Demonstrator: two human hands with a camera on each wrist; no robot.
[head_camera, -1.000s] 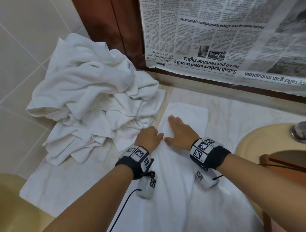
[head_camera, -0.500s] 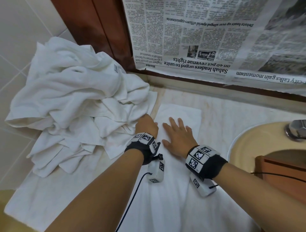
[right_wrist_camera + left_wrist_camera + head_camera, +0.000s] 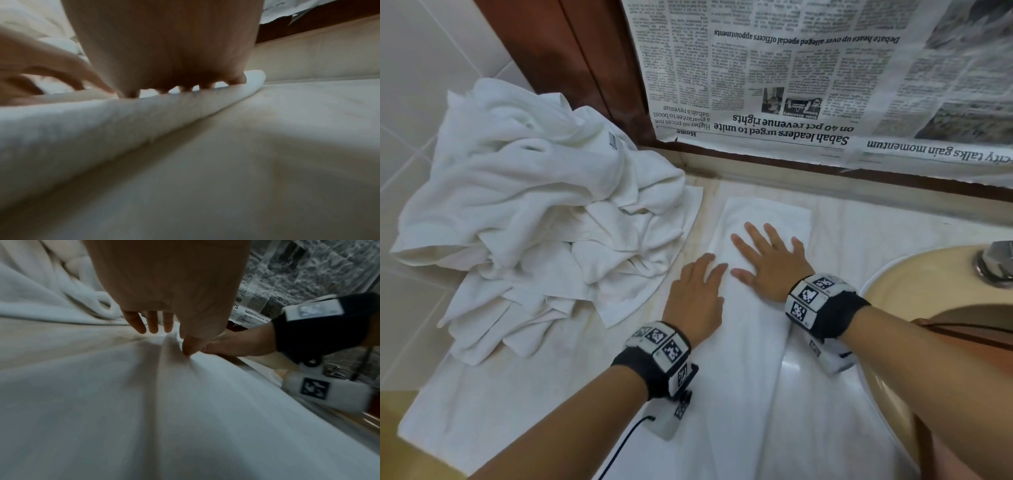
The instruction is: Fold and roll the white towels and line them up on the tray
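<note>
A long folded white towel lies on the marble counter, running away from me. My right hand presses flat on its far part with fingers spread, seen from below in the right wrist view on the towel's thick edge. At the towel's left edge my left hand rests with fingers straight. In the left wrist view its thumb touches a ridge in the cloth. A heap of loose white towels sits to the left.
A beige sink with a metal tap lies at the right, a brown wooden edge inside it. Newspaper hangs over the back wall. Another flat white cloth covers the counter's near left.
My left hand's fingers have gone from curled to straight at the towel's left edge. My right hand stays flat on the towel, its fingers now spread wider.
</note>
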